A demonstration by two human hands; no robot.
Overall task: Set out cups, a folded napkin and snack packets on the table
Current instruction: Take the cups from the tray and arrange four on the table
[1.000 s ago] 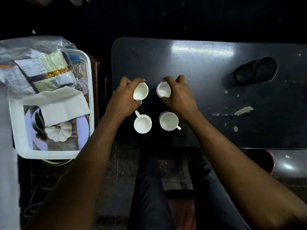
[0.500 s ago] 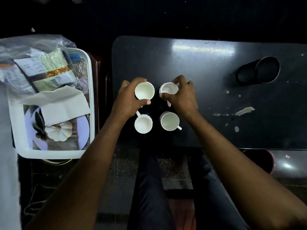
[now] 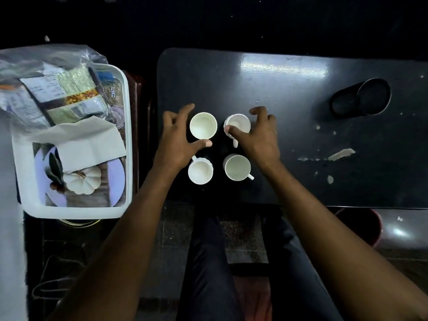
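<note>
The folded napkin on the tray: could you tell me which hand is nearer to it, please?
Left. The left hand is at the far-left cup, just across the table edge from the folded napkin on the tray. The right hand is farther, at the far-right cup.

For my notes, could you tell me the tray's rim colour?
White; the tray shows clearly in the head view.
</note>
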